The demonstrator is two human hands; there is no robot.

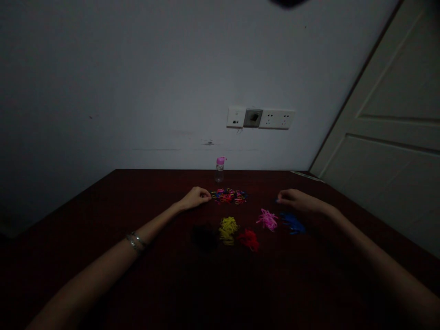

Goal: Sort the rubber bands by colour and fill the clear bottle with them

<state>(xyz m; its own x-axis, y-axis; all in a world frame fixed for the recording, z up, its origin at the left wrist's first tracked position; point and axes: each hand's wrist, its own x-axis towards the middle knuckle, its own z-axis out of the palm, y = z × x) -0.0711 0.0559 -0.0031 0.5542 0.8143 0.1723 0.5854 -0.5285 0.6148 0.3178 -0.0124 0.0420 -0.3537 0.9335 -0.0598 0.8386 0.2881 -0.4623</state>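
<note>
Dark red-brown table (113, 201), near part lost in shadow. Red bands (249, 240), dark heap (204, 237) with strands barely discernible, yellow bands (228, 230), blue bands (293, 223) and pink bands (267, 220) lay in separate thin, tangled heaps. Right hand (294, 200), beyond the blue: fingertips pinched a small blue piece (277, 200), mostly hidden. Left hand (195, 198), fingers curled beside the mixed multicoloured loops (229, 196); whether they gripped one could not be told. Behind stood a clear bottle (219, 175), pink-lidded, its print illegible. White wall sockets (277, 119) hung beyond.
</note>
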